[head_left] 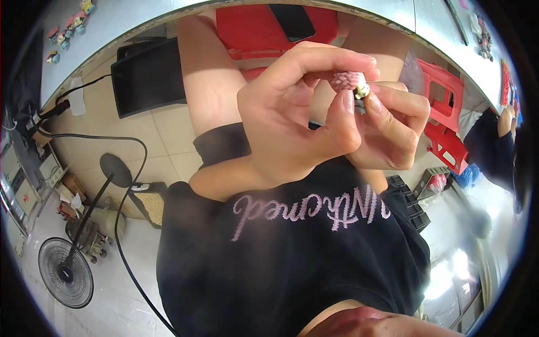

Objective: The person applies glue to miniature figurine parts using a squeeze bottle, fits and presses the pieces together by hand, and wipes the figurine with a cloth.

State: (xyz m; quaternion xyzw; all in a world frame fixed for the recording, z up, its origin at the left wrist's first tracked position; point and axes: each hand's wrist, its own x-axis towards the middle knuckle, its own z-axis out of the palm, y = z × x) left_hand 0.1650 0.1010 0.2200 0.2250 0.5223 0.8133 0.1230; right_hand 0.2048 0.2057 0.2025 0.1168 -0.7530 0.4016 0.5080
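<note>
A small toy figurine (347,81) with a pink, scale-textured top and a pale and grey lower part is held up over my lap. My left hand (275,104) pinches it from the left, its thumb below and its fingertips along the top. Closing in from the right, my right hand (396,126) grips the lower part between thumb and fingers. Both hands' fingertips meet around the figurine and hide some of it.
Several small figurines (73,25) lie on the table (120,25) at the upper left. A phone (292,22) rests on a red stool (241,28). A black bin (149,78), a fan (65,273) and cables stand left. Another person's hand (506,121) shows at right.
</note>
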